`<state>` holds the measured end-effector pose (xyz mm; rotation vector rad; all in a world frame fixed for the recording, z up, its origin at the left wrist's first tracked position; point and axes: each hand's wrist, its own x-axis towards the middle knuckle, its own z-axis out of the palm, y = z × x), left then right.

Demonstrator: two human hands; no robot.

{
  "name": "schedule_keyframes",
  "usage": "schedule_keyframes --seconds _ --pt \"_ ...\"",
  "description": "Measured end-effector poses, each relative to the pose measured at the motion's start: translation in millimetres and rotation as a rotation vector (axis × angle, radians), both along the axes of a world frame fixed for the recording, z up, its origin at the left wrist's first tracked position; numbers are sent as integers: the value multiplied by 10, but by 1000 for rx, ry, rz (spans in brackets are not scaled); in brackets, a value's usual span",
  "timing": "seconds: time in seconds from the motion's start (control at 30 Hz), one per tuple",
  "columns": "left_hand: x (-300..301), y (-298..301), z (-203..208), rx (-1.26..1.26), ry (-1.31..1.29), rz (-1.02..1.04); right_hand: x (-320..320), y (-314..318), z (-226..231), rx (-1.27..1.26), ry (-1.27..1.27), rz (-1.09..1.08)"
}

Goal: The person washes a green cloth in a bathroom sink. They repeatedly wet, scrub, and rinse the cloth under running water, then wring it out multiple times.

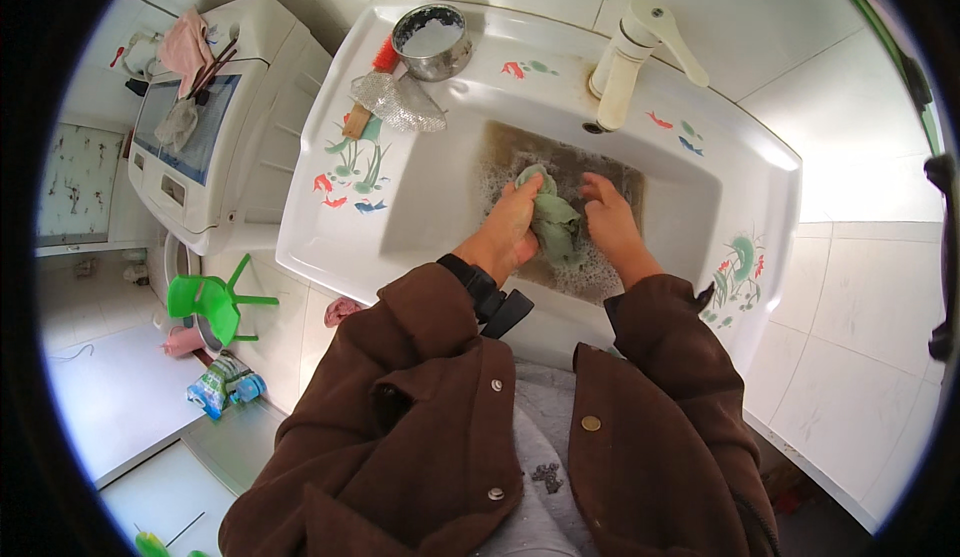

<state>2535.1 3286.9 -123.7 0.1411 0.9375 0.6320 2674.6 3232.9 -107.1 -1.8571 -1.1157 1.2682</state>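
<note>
1. Gripping: the left hand (505,225), its fingers closed around the green cloth (556,223) above the sink (428,189).
2. Right hand (612,225): fingers loosely curled, slightly parted, just beside the cloth; contact cannot be told.
3. Progress, as judged: washing under way, with suds (592,277) on murky water (624,183); cloth not yet rinsed clear or set aside.
4. Beyond: metal pot (440,61), left of the faucet (624,62).

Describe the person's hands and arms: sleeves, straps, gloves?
Left hand and right hand: bare, ungloved. Left sleeve and right sleeve: loose, brown. Black strap on the left wrist; something dark inside the right cuff, unclear what.
</note>
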Motion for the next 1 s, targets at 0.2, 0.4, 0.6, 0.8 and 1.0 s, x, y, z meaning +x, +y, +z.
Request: schedule_keyframes --seconds 0.2,0.4,0.6,0.8,1.0 --pt "-67 36 -8 -110 -44 -42 -102 -71 59 -57 -104 310" --pt "-130 14 -19 -33 204 -61 227 32 -143 37 -4 41" --pt "-225 14 -231 -181 297 -142 256 -110 -671 -324 -555 381" --pt "-175 3 -259 -150 423 -126 227 -79 -557 -107 -66 -58" --pt "-258 95 -272 -73 -66 -91 -388 -33 24 38 258 81"
